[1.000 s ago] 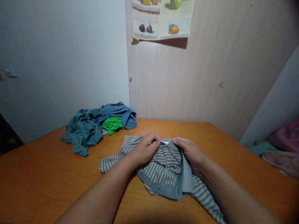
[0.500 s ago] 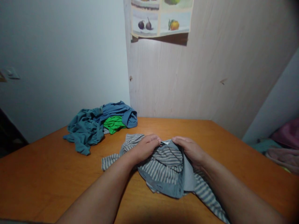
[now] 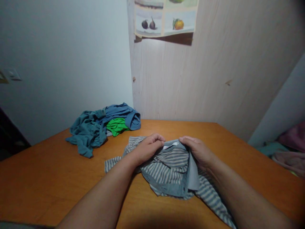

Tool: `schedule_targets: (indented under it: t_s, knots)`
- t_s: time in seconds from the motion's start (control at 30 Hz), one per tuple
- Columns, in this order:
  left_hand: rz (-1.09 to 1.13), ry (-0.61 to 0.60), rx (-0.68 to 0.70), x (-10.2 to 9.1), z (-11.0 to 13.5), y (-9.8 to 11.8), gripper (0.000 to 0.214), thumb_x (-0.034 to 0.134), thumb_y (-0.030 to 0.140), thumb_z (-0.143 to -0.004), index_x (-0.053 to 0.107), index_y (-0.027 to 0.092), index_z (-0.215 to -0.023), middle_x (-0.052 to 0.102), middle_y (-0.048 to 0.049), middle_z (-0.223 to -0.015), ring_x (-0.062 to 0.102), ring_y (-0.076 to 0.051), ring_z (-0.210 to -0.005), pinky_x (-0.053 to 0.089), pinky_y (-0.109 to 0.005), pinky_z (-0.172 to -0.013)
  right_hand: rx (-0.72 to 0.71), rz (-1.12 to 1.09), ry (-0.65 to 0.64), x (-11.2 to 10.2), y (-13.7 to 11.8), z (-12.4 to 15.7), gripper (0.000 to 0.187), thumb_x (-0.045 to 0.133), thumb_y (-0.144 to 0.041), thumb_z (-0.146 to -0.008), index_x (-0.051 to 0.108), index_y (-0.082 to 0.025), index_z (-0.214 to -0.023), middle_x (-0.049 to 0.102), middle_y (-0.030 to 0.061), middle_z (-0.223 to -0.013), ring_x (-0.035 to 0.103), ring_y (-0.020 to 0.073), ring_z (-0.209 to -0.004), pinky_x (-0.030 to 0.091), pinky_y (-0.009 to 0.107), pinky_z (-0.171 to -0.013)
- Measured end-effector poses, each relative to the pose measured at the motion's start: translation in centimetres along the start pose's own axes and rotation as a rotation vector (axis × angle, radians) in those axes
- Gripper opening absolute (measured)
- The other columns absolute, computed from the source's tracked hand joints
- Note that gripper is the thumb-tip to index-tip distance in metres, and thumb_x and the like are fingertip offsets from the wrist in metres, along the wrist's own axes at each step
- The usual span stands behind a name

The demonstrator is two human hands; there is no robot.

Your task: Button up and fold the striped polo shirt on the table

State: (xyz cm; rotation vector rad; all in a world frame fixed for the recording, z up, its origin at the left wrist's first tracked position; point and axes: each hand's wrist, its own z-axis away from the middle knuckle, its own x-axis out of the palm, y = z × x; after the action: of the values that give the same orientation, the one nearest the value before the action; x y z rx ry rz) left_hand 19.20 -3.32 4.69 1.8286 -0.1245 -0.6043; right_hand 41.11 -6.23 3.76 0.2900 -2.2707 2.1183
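Note:
A grey-and-white striped shirt point(image 3: 166, 171) lies bunched on the wooden table, its plain grey band with buttonholes toward me. My left hand point(image 3: 151, 148) is closed on the left part of its collar edge, thumb on top. At the right end of the same edge, my right hand point(image 3: 196, 149) pinches the cloth. Between the two hands a white label point(image 3: 171, 145) shows inside the collar. One sleeve point(image 3: 215, 200) trails toward me under my right forearm, and another striped end sticks out beyond my left forearm.
At the back left of the table point(image 3: 59, 178) sits a heap of clothes: a teal garment point(image 3: 89, 130), a blue one point(image 3: 119, 113) and a bright green one point(image 3: 117, 126). Walls rise behind, with a fruit poster point(image 3: 165, 19). Pink fabric point(image 3: 293, 136) lies beyond the right edge.
My hands have spread slightly apart, drawing the collar edge straighter. More of the white label shows now. The clothes heap has not moved.

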Motion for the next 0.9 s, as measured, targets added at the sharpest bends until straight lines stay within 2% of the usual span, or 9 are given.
schedule_targets:
  t_s: [0.1,0.2,0.3,0.4,0.5,0.63,0.9]
  knots:
    - [-0.029,-0.033,-0.001,-0.1,0.1,-0.1,0.024,0.062,0.037,-0.08,0.068,0.017,-0.091,0.063,-0.0012,-0.082,0.055,-0.015,-0.074,0.041,-0.024,-0.065,0.033,-0.023,-0.005,0.0,-0.1,0.1,0.033,0.075,-0.048,-0.078,0.061,-0.018,-0.075,0.057,-0.0022,-0.068,0.049,0.0129,-0.062,0.039,0.026,-0.06]
    - [0.031,0.045,-0.011,-0.4,0.1,-0.2,0.022,0.065,0.037,-0.079,0.066,0.016,-0.084,0.059,0.001,-0.074,0.051,-0.013,-0.066,0.038,-0.023,-0.059,0.072,0.002,-0.025,-0.3,-0.2,0.3,0.034,0.077,-0.047,-0.076,0.059,-0.019,-0.077,0.056,-0.0035,-0.066,0.047,0.0116,-0.058,0.036,0.025,-0.056]
    - [0.167,0.142,-0.034,-1.0,0.0,0.0,0.022,0.066,0.038,-0.079,0.062,0.017,-0.083,0.058,0.0024,-0.07,0.05,-0.011,-0.061,0.038,-0.022,-0.057,0.049,0.111,-0.053,-0.5,-0.1,0.2,0.026,0.078,-0.036,-0.072,0.059,-0.02,-0.08,0.057,-0.0041,-0.068,0.048,0.0114,-0.058,0.034,0.024,-0.055]
    - [0.222,0.223,-0.057,-1.5,-0.2,0.1,0.022,0.068,0.037,-0.076,0.061,0.017,-0.082,0.061,0.0018,-0.07,0.052,-0.012,-0.061,0.039,-0.023,-0.058,-0.048,0.282,0.005,-0.9,0.2,-0.3,0.015,0.072,-0.026,-0.07,0.062,-0.02,-0.08,0.061,-0.0024,-0.072,0.052,0.0135,-0.065,0.037,0.024,-0.058]
    - [0.216,0.276,-0.059,-1.9,-0.3,0.1,0.022,0.069,0.036,-0.075,0.062,0.017,-0.082,0.062,0.0011,-0.071,0.055,-0.013,-0.063,0.041,-0.023,-0.059,-0.097,0.374,0.1,-1.4,0.8,-0.9,0.013,0.069,-0.029,-0.07,0.064,-0.019,-0.077,0.061,-0.0017,-0.07,0.052,0.0143,-0.065,0.037,0.025,-0.058]
    - [0.194,0.302,-0.057,-2.3,-0.3,0.1,0.021,0.068,0.036,-0.074,0.063,0.016,-0.08,0.061,0.0015,-0.07,0.054,-0.013,-0.063,0.04,-0.023,-0.059,-0.083,0.293,0.118,-1.6,0.6,-1.1,0.017,0.069,-0.035,-0.069,0.064,-0.019,-0.074,0.059,-0.0022,-0.065,0.05,0.0135,-0.06,0.036,0.025,-0.055]
    - [0.187,0.316,-0.035,-2.9,-0.2,0.2,0.019,0.068,0.034,-0.074,0.063,0.016,-0.079,0.062,0.0009,-0.071,0.054,-0.013,-0.065,0.04,-0.023,-0.06,-0.078,0.196,0.121,-0.9,-0.8,-0.3,0.012,0.064,-0.03,-0.068,0.063,-0.018,-0.07,0.057,-0.0021,-0.061,0.047,0.0122,-0.055,0.035,0.025,-0.054]
